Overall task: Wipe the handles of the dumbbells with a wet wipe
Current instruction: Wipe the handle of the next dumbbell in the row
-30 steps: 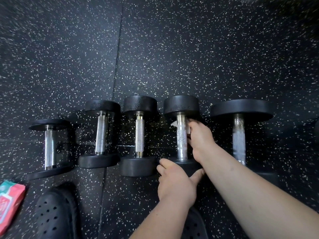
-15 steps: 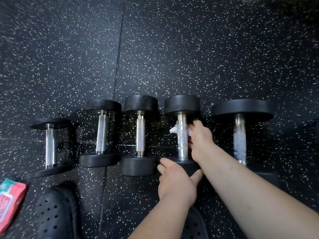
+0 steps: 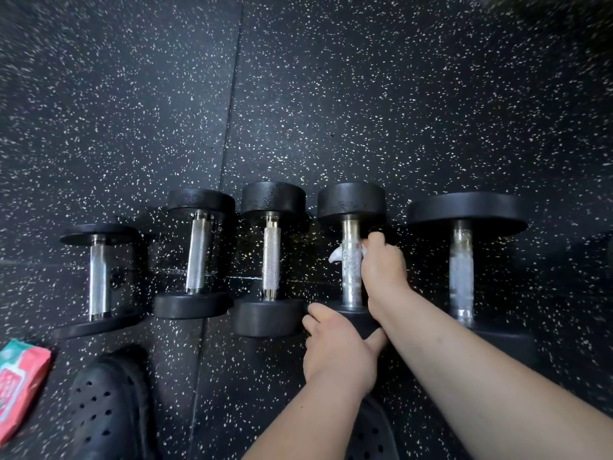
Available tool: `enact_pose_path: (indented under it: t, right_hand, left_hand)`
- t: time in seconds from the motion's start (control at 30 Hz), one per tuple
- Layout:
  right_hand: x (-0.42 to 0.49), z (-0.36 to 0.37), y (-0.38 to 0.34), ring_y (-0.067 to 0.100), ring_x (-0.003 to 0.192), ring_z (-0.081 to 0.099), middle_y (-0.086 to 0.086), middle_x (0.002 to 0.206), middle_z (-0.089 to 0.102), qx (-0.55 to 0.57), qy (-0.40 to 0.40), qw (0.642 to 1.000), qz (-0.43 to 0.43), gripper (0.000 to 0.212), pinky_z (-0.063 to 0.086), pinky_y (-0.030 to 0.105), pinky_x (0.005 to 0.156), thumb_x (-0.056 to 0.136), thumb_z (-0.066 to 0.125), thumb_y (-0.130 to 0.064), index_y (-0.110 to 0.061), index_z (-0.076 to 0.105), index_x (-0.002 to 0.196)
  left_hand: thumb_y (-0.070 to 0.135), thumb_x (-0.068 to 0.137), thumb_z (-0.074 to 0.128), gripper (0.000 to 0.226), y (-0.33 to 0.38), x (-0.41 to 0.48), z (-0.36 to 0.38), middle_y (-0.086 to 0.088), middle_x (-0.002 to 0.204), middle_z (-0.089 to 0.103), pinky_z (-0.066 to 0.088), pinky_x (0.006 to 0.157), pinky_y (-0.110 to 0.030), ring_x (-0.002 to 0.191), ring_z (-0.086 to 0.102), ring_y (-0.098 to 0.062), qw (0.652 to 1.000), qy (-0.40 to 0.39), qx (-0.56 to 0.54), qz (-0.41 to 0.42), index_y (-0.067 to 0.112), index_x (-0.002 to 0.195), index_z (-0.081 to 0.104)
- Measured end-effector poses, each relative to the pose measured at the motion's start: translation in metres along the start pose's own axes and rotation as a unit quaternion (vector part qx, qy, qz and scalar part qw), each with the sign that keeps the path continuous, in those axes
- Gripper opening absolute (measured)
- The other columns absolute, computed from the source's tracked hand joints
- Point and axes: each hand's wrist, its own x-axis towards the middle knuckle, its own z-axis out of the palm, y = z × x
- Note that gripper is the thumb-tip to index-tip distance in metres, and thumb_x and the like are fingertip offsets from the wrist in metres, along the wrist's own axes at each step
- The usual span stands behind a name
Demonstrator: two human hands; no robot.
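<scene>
Dumbbells (image 3: 272, 260): head view, five with black round heads and metal handles, lying side by side in a row from left to right on a black speckled floor (image 3: 365, 111), each handle running near to far. The three handles on the left look dry and knurled. The largest dumbbell (image 3: 461, 270), at the far right, has a streaked, wet-looking handle. The fourth dumbbell (image 3: 351, 200) from the left has a handle (image 3: 351, 277) beaded with moisture. The right hand (image 3: 384, 270) reaches in from the right, its fingers curled round this handle's far half and pressing a white wet wipe (image 3: 335, 254) to it; a corner of the wipe shows left of the bar. The left hand (image 3: 335, 346) grips the dumbbell's near head, fingers curled over its edge, thumb spread right. At near left lie a red-and-green packet (image 3: 20, 383) and a black perforated shoe (image 3: 106, 403).
</scene>
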Motion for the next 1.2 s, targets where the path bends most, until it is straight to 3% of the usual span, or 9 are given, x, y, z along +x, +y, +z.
enact_pose_path:
  t: [0.13,0.2,0.3,0.5,0.67,0.83,1.03,1.13,1.2]
  right_hand:
    - [-0.012,-0.008,0.009,0.032,0.079,0.062,0.005,0.079,0.073,-0.051,0.020,0.995,-0.086,0.050,0.052,0.042,0.076,0.089,0.034,-0.038,-0.007,0.073,0.086]
    - [-0.019,-0.011,0.018,0.027,0.079,0.059,-0.005,0.079,0.072,-0.077,0.033,0.987,-0.136,0.037,0.046,0.038,0.071,0.095,0.042,-0.031,-0.016,0.075,0.087]
    - [-0.028,-0.015,0.022,0.013,0.092,0.065,-0.011,0.102,0.078,-0.090,0.071,0.973,-0.202,0.028,0.047,0.029,0.086,0.102,0.057,-0.024,-0.031,0.080,0.115]
    - [-0.013,-0.013,0.019,0.003,0.086,0.069,-0.014,0.098,0.075,-0.072,0.081,0.958,-0.265,0.006,0.053,0.024,0.086,0.091,0.080,-0.033,-0.033,0.082,0.096]
    - [-0.018,-0.021,0.027,0.004,0.081,0.064,-0.013,0.090,0.068,-0.142,0.064,0.924,-0.349,0.006,0.042,0.009,0.077,0.088,0.083,-0.021,-0.026,0.082,0.087]
    - [-0.010,-0.015,0.015,0.007,0.080,0.063,-0.012,0.093,0.066,-0.149,0.067,0.906,-0.390,0.005,0.051,0.026,0.077,0.090,0.081,-0.018,-0.023,0.082,0.092]
    - [-0.016,-0.018,0.023,0.015,0.093,0.063,-0.009,0.106,0.063,-0.229,0.050,0.871,-0.431,0.009,0.054,0.035,0.084,0.096,0.074,-0.020,-0.018,0.080,0.101]
    - [-0.016,-0.023,0.025,0.018,0.097,0.063,-0.008,0.113,0.061,-0.276,0.026,0.855,-0.439,0.022,0.055,0.035,0.085,0.090,0.081,-0.029,-0.018,0.078,0.109]
    - [-0.013,-0.025,0.021,0.019,0.095,0.063,-0.007,0.113,0.061,-0.290,0.014,0.842,-0.454,0.022,0.056,0.037,0.084,0.089,0.082,-0.023,-0.017,0.078,0.110]
  left_hand:
    - [0.070,0.077,0.077,0.095,0.000,0.000,-0.001,-0.006,0.136,0.042,0.054,0.093,-0.044,0.118,0.062,-0.031,1.000,0.002,0.003,-0.001,0.013,0.134,0.028]
    - [0.064,0.081,0.076,0.090,-0.001,0.000,-0.001,-0.007,0.137,0.041,0.053,0.095,-0.044,0.119,0.061,-0.031,1.000,0.002,0.008,0.007,0.012,0.135,0.027]
    - [0.059,0.085,0.075,0.088,-0.002,0.000,-0.001,-0.008,0.140,0.040,0.052,0.096,-0.045,0.121,0.060,-0.032,1.000,0.000,0.004,0.013,0.010,0.139,0.026]
    - [0.071,0.076,0.077,0.099,-0.001,0.000,-0.003,-0.007,0.138,0.041,0.052,0.094,-0.043,0.122,0.060,-0.032,1.000,-0.006,-0.002,0.007,0.011,0.137,0.028]
    - [0.067,0.080,0.075,0.088,-0.001,-0.001,-0.004,-0.006,0.136,0.041,0.053,0.095,-0.045,0.120,0.061,-0.032,1.000,-0.003,0.002,0.014,0.014,0.131,0.028]
    - [0.070,0.077,0.076,0.096,-0.001,-0.002,-0.001,-0.006,0.135,0.042,0.053,0.094,-0.044,0.120,0.062,-0.032,1.000,0.005,0.000,0.011,0.011,0.136,0.028]
    - [0.065,0.080,0.075,0.094,-0.003,0.001,-0.002,-0.005,0.137,0.042,0.053,0.094,-0.045,0.118,0.063,-0.032,1.000,0.004,0.006,0.012,0.011,0.139,0.027]
    - [0.062,0.080,0.076,0.089,-0.003,0.001,0.000,-0.006,0.136,0.042,0.053,0.094,-0.044,0.118,0.062,-0.032,1.000,0.004,0.005,0.012,0.012,0.136,0.028]
    - [0.069,0.076,0.077,0.096,-0.003,0.001,0.001,-0.005,0.136,0.042,0.053,0.094,-0.044,0.119,0.062,-0.031,1.000,0.003,-0.002,0.009,0.012,0.136,0.028]
